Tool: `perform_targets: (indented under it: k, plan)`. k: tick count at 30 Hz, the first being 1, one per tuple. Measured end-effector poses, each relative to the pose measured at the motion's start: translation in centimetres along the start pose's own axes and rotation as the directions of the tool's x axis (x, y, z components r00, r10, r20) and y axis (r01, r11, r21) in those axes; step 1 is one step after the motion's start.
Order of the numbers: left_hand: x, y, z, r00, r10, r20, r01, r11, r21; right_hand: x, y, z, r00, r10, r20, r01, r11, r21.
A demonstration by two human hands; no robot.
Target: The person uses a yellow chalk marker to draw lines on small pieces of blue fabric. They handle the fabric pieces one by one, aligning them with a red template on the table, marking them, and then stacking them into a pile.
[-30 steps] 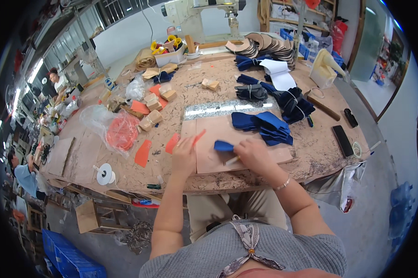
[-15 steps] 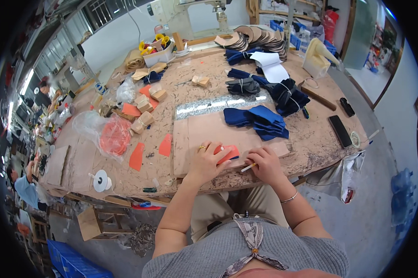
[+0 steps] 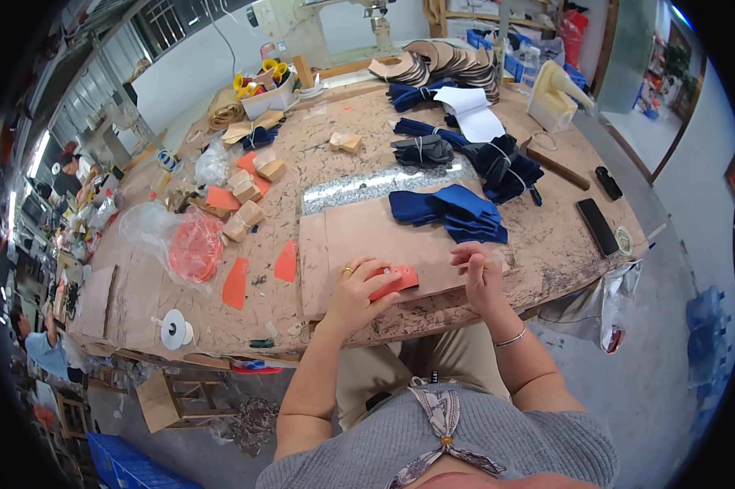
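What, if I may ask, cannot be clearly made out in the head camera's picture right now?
In the head view:
Left end of the small flat orange piece: hidden by the left hand.
What, if anything, the right hand grips: blurred and masked by its curled fingers.
Top of the pale sewing machine: cut off by the upper edge.
Rest of the blue plastic crate: cut off by the lower edge.

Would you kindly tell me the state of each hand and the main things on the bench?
Left hand: resting over an orange piece
Orange piece: on the board, partly covered
Right hand: raised, hold unclear
Blue pieces: loosely piled, no tie showing
Grey bundle: tied
Dark blue bundle: tied
White paper: bent
Clear bag: crumpled, orange pieces inside
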State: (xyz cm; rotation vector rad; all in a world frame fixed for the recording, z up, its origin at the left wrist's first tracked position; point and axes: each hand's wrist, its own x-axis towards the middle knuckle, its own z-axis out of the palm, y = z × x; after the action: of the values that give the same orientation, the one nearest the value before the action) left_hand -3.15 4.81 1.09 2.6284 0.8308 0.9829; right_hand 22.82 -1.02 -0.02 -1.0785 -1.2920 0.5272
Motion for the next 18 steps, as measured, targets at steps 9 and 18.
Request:
perform_targets:
  k: [9,18]
  plan:
    - [0.2,0.3,-0.6,0.987,-0.060,0.146,0.057,0.998,0.024,0.6,-0.8,2.7,0.931,0.350,0.105,-0.361,0.925,0.119]
    - [0.6,0.5,-0.9,0.976,-0.075,0.203,0.071,0.997,0.029,1.5,-2.0,4.7,0.961,0.142,0.239,-0.082,0.967,-0.243]
